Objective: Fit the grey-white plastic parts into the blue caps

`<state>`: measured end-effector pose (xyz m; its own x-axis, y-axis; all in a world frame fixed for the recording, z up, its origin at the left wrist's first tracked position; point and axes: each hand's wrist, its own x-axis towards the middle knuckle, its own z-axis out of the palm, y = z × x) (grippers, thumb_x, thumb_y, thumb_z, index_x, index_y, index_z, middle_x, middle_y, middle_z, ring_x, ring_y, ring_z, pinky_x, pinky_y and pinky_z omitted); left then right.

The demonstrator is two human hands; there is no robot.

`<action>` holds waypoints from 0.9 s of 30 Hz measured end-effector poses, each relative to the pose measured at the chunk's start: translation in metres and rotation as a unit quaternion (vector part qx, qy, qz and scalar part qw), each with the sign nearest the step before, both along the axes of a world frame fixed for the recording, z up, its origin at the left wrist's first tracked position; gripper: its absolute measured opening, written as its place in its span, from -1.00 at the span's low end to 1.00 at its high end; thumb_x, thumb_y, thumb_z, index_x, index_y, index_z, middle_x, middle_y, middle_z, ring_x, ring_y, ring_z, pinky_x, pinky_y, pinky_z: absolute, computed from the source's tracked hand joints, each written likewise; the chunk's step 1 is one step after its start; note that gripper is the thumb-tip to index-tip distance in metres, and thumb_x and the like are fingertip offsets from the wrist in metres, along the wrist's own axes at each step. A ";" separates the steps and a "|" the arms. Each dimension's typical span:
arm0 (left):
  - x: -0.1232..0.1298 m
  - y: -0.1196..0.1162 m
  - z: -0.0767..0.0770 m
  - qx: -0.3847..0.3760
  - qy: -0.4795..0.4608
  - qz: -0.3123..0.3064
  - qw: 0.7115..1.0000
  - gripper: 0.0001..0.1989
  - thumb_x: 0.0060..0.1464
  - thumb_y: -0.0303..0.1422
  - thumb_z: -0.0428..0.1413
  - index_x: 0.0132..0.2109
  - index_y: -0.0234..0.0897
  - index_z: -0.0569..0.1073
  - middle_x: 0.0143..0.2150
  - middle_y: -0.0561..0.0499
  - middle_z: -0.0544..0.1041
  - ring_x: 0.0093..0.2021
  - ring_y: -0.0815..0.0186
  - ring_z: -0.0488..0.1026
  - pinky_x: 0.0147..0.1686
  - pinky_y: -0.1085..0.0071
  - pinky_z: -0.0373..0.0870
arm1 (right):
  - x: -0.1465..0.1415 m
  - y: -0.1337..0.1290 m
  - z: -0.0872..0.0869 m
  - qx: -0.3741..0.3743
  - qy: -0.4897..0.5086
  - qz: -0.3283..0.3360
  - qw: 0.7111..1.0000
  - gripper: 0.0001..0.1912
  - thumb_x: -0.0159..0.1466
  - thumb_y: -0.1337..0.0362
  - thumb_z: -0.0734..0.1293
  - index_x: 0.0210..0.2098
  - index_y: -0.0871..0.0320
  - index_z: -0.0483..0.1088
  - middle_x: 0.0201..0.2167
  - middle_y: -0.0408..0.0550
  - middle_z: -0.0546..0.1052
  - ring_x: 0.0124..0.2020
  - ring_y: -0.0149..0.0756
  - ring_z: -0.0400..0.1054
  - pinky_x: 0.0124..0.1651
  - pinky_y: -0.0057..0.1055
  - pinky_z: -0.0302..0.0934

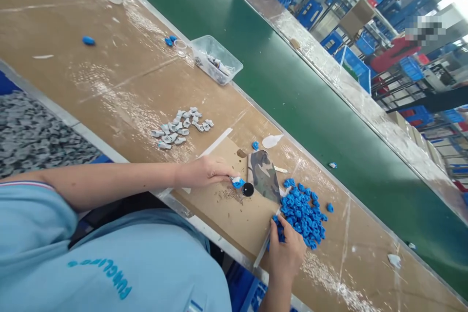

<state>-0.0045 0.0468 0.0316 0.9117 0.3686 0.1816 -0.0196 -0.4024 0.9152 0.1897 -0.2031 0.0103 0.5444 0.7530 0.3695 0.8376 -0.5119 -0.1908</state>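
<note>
While the left hand (pixel 203 171) pinches a small blue-and-white piece (pixel 238 183) at its fingertips, just beside a round black-topped object (pixel 247 189), the right hand (pixel 288 248) has thumb and fingers at the near edge of a heap of blue plastic pieces (pixel 302 214). Cannot tell whether it grips one yet.

Between the hands: brown board (pixel 237 226), littered with crumbs. A camouflage-patterned piece (pixel 263 175) lies behind the black-topped object. Farther left on the bench (pixel 124 102), a loose cluster of grey pieces (pixel 179 129); beyond, a clear plastic tub (pixel 217 61) at the edge of the green conveyor belt (pixel 248 46).

Risks, as judged: the pinch looks slight, so a slip could drop the held piece among the crumbs. Picking at a loose heap could drag out several pieces or scatter them; any pushed over the far edge could reach the belt.
</note>
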 end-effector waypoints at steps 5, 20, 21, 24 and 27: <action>0.002 0.014 -0.004 0.027 0.006 0.017 0.999 -0.79 0.13 -0.32 0.06 -0.14 -0.20 0.56 -0.19 -0.08 0.59 -0.17 0.30 0.46 -0.08 0.48 0.29 | -0.005 0.002 0.006 0.029 0.050 -0.015 0.998 -0.59 0.25 -0.02 0.22 -0.23 0.17 0.50 -0.33 0.09 0.57 -0.31 -0.15 0.40 -0.18 -0.26 0.19; 0.201 0.152 0.005 0.267 0.235 0.199 0.913 -0.69 0.22 -0.35 -0.05 -0.14 -0.55 0.47 -0.11 -0.38 0.49 -0.02 0.00 0.40 -0.14 0.28 0.29 | -0.012 -0.009 -0.031 0.246 0.307 -0.080 0.916 -0.67 0.05 0.07 0.44 -0.29 0.18 0.47 -0.41 0.05 0.57 -0.45 -0.19 0.50 -0.41 -0.37 0.43; 0.205 0.153 0.004 0.264 0.237 0.205 0.912 -0.69 0.22 -0.34 -0.04 -0.14 -0.54 0.47 -0.11 -0.38 0.49 -0.02 0.01 0.40 -0.13 0.29 0.28 | -0.012 -0.011 -0.035 0.240 0.301 -0.073 0.920 -0.66 0.05 0.05 0.44 -0.30 0.17 0.48 -0.39 0.07 0.57 -0.43 -0.15 0.50 -0.40 -0.35 0.43; 0.203 0.155 0.004 0.256 0.232 0.222 0.912 -0.68 0.20 -0.31 -0.01 -0.09 -0.53 0.44 -0.08 -0.34 0.48 -0.02 0.06 0.40 -0.11 0.33 0.28 | -0.010 -0.015 -0.040 0.230 0.287 -0.057 0.928 -0.65 0.04 0.05 0.45 -0.29 0.17 0.50 -0.33 0.12 0.58 -0.34 -0.06 0.52 -0.35 -0.29 0.45; 0.178 0.158 0.012 0.263 0.216 0.229 0.912 -0.69 0.19 -0.33 0.01 -0.03 -0.48 0.41 -0.03 -0.30 0.45 -0.02 0.13 0.38 -0.10 0.37 0.26 | -0.011 -0.014 -0.038 0.231 0.306 -0.069 0.921 -0.61 0.07 0.08 0.43 -0.19 0.20 0.48 -0.31 0.13 0.59 -0.31 -0.07 0.52 -0.31 -0.31 0.46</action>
<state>0.1731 0.2046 0.0432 0.7127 0.6936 0.1042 0.5767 -0.6641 0.4759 0.1783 -0.2176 -0.0279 0.8355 0.5009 0.2259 0.4348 -0.3511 -0.8293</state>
